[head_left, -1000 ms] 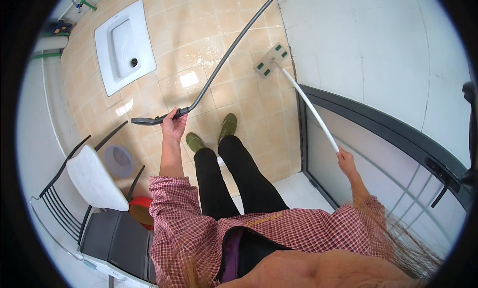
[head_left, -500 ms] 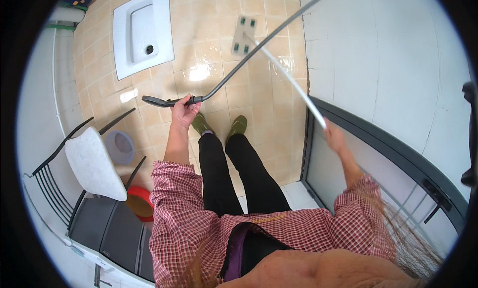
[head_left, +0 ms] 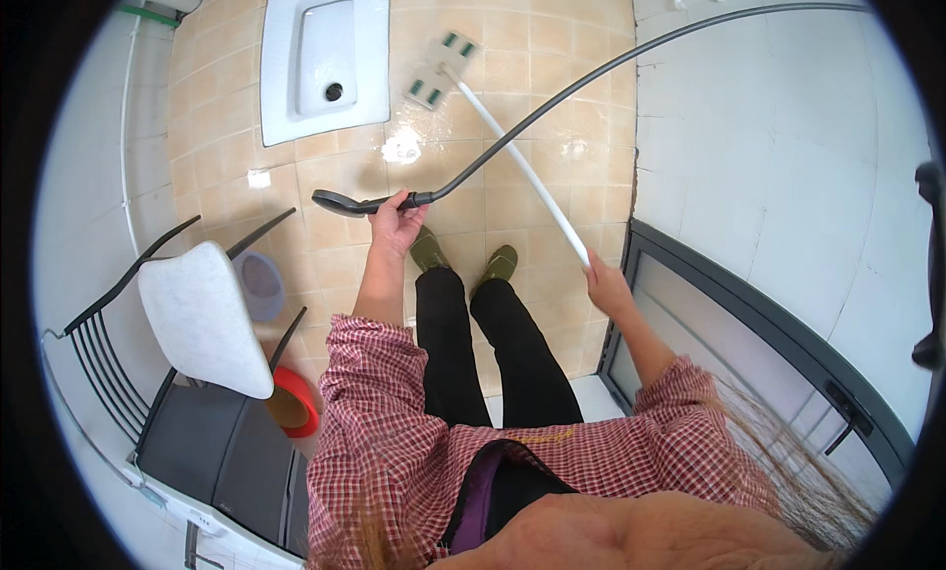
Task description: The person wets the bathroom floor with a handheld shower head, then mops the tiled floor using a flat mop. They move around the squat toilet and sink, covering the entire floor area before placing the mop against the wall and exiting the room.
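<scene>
My left hand is closed round the handle of a dark grey shower head. From it a grey hose arcs up to the right, crossing in front of the broom's pole. With my right hand I grip the upper end of a white pole. At the far end of the pole a flat, pale scrubbing head with dark green patches rests on the wet, beige tiled floor. Whether water leaves the shower head I cannot tell.
A white squat toilet is set in the floor at the far left. Nearer on the left stand a chair with a white seat, a pale basin and a red bucket. A grey-framed door borders the right side.
My right hand has moved left, and the scrubbing head has slid left and turned on the floor. The hose now bows in a wider curve. My left hand keeps its hold.
</scene>
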A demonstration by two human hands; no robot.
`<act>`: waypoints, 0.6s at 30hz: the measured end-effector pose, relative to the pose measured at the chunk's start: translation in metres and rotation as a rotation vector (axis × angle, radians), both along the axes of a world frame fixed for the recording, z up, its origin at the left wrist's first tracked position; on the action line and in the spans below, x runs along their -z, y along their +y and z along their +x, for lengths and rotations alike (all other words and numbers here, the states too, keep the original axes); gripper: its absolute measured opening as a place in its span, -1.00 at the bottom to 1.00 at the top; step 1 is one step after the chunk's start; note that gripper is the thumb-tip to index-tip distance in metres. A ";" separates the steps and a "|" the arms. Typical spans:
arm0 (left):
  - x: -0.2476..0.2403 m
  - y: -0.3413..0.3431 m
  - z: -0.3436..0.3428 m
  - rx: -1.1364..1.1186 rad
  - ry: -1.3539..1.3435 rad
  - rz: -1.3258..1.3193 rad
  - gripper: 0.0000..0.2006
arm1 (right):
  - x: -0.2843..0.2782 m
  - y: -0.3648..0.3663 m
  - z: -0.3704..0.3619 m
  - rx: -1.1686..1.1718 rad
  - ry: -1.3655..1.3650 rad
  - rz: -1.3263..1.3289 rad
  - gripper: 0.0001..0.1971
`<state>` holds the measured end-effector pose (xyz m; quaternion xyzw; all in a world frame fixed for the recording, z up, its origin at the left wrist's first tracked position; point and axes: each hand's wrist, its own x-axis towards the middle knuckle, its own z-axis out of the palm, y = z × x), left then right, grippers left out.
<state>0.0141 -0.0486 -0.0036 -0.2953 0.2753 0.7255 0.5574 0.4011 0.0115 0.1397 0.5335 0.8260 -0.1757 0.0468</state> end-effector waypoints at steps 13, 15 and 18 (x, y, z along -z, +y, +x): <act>-0.029 0.001 0.008 -0.040 0.128 -0.157 -0.86 | -0.036 -0.119 0.102 0.066 -0.072 -0.049 -0.56; -0.033 0.003 0.008 -0.070 0.119 -0.170 -0.85 | -0.028 -0.103 0.080 0.106 -0.126 -0.104 -0.57; -0.040 0.006 0.007 -0.082 0.129 -0.167 -0.77 | -0.002 -0.063 0.027 0.114 -0.107 -0.130 -0.58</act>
